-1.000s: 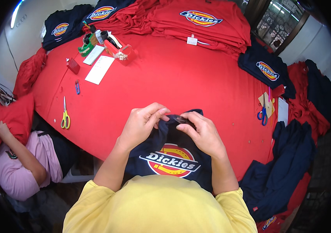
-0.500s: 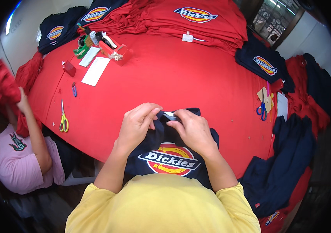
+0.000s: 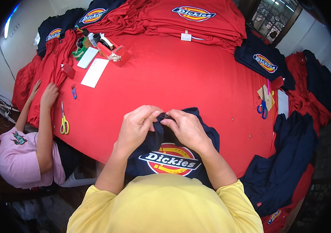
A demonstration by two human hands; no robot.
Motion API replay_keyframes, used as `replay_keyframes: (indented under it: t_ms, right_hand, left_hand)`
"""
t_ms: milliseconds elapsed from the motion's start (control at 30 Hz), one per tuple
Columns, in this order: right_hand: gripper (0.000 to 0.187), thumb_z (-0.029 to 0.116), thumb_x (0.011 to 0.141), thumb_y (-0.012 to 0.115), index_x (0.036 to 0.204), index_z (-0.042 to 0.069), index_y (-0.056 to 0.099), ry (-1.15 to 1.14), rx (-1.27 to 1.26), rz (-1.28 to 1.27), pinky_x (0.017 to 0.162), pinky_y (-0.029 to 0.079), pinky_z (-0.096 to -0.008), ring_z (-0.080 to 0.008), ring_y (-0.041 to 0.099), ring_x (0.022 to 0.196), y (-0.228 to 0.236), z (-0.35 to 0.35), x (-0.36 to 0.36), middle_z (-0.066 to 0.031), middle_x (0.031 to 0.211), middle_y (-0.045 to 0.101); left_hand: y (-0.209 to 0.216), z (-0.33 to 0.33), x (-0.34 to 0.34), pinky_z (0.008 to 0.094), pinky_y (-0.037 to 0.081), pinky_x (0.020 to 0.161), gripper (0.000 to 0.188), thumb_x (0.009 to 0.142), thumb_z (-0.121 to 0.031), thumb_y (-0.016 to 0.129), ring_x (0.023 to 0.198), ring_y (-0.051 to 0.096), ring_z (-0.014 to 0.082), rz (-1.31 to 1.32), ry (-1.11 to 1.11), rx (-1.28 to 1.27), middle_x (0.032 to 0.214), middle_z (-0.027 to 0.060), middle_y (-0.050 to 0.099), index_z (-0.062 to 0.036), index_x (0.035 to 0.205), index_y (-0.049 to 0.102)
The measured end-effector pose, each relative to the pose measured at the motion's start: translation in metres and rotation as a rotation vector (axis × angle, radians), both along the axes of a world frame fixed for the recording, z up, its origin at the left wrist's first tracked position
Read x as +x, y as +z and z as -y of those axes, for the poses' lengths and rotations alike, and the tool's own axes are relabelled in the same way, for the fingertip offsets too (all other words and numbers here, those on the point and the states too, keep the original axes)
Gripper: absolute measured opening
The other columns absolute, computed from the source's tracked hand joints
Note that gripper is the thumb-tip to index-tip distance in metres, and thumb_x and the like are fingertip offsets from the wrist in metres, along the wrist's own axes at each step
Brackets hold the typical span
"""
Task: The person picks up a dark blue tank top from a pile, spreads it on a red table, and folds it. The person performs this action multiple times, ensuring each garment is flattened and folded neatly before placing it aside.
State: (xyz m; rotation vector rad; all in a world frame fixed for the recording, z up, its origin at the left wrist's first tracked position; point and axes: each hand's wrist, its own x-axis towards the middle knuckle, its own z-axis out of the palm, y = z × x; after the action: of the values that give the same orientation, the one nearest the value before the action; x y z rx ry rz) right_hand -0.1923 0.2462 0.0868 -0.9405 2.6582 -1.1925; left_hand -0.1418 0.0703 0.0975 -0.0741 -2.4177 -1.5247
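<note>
A navy garment (image 3: 134,165) with a large red, yellow and white emblem lies at the table edge right in front of me. My left hand (image 3: 139,124) pinches a dark fold of it between thumb and fingers. Close beside it, my right hand (image 3: 187,128) is closed too, thumb against fingertips, at the same fold. Between the fingertips shows a thin, glinting bit too small to name. The emblem lies below both hands, partly covered by my right forearm.
Yellow-handled scissors (image 3: 64,123), a blue clip-like tool (image 3: 74,92) and a red tape dispenser (image 3: 115,53) lie left. Blue scissors (image 3: 263,106) and a navy garment pile (image 3: 278,163) are right. Red garments (image 3: 196,29) are stacked behind. A co-worker (image 3: 29,155) stands left.
The whitish piece between my fingers has mostly gone from sight, and my right hand has shifted slightly left. The co-worker has laid a raised red garment down on the table's left side.
</note>
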Motion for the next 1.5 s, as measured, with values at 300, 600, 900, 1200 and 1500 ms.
replay_keyframes:
  t_ms: [300, 600, 900, 1200, 1500]
  right_hand:
    - [0.024, 0.015, 0.085, 0.069, 0.102, 0.001, 0.062, -0.493, 0.056, 0.255, 0.062, 0.044, -0.0256, -0.0091, 0.055, 0.065, -0.015, -0.112, 0.002, -0.0058, 0.071, 0.059]
    - [0.061, 0.03, 0.083, 0.073, 0.134, 0.005, 0.049, -0.501, -0.1, 0.359, 0.068, 0.05, -0.0324, -0.022, 0.065, 0.069, -0.071, -0.032, 0.031, -0.0152, 0.074, 0.064]
    - [0.035, 0.006, 0.08, 0.071, 0.112, 0.004, 0.059, -0.266, -0.553, 0.367, 0.05, 0.033, -0.0185, -0.0021, 0.045, 0.057, 0.052, -0.204, -0.014, 0.006, 0.071, 0.05]
    - [0.015, 0.003, 0.08, 0.064, 0.093, 0.006, 0.058, -0.289, -0.201, 0.157, 0.066, 0.042, -0.0236, -0.0087, 0.052, 0.076, 0.029, -0.182, -0.051, 0.0003, 0.083, 0.053]
    - [0.017, -0.004, 0.075, 0.062, 0.091, 0.002, 0.063, -0.059, 0.148, 0.43, 0.067, 0.047, -0.028, -0.0153, 0.056, 0.073, -0.068, -0.189, -0.021, -0.0044, 0.08, 0.058]
  left_hand:
    - [0.004, 0.118, 0.053, 0.033, 0.043, 0.059, 0.03, 0.087, -0.02, 0.067, 0.061, 0.056, 0.0197, 0.35, 0.426, -0.571, 0.068, 0.012, 0.056, 0.0034, 0.071, 0.058]
    - [-0.126, 0.049, -0.035, 0.0339, 0.054, 0.086, 0.046, 0.1, -0.032, 0.049, 0.094, 0.067, 0.0215, 0.467, 0.099, 0.998, 0.107, 0.0173, 0.065, 0.0004, 0.133, 0.047]
    - [-0.025, 0.102, -0.076, 0.0271, 0.052, 0.079, 0.013, 0.084, 0.0, 0.065, 0.084, 0.065, 0.0145, 0.106, -0.171, 0.703, 0.095, 0.008, 0.067, -0.0014, 0.096, 0.061]
    - [-0.021, 0.093, -0.083, 0.0339, 0.043, 0.091, 0.022, 0.066, 0.009, 0.055, 0.103, 0.055, 0.0252, -0.336, -0.078, -0.208, 0.105, 0.011, 0.058, -0.0022, 0.083, 0.063]
    - [-0.093, 0.108, -0.045, 0.0321, 0.047, 0.087, 0.023, 0.063, 0.01, 0.052, 0.094, 0.062, 0.0222, 0.356, -0.269, -0.267, 0.096, 0.0071, 0.067, -0.0034, 0.075, 0.067]
